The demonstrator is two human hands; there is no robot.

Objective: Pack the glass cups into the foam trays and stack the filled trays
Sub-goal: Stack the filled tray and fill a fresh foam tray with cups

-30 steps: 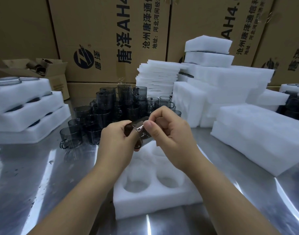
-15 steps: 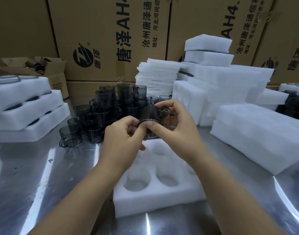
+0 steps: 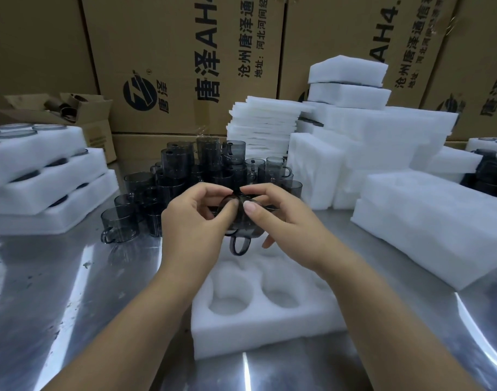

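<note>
One cup (image 3: 238, 230) is in hand, pinched between thumb and fingers of both the left hand (image 3: 193, 221) and the right hand (image 3: 281, 218). It hangs above the 12 o'clock end of the tray (image 3: 241, 334), handle toward 6 o'clock. The tray's visible pockets are empty. Judged step: seating the first cup. The next move calls for lowering it squarely into a pocket. Loose cups (image 3: 185, 170) wait at 12 o'clock, filled trays (image 3: 44, 176) at 9 o'clock.
</note>
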